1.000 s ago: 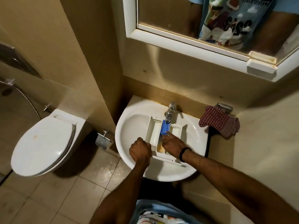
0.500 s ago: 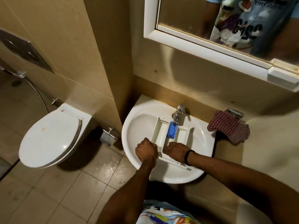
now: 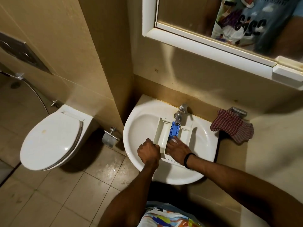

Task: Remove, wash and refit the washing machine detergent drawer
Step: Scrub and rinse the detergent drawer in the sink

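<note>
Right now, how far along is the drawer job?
Removal looks done: the detergent drawer lies in the sink under the tap. Washing is in hand: the left hand grips the drawer's near left corner while the right hand reaches into a compartment beside the blue insert. Whether water runs is unclear. Left: finishing the wash and refitting; no washing machine is in view.

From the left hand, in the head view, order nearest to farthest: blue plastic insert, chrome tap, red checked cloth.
1. Blue plastic insert, in the white drawer the left hand grips.
2. Chrome tap, behind it.
3. Red checked cloth, far right.
</note>
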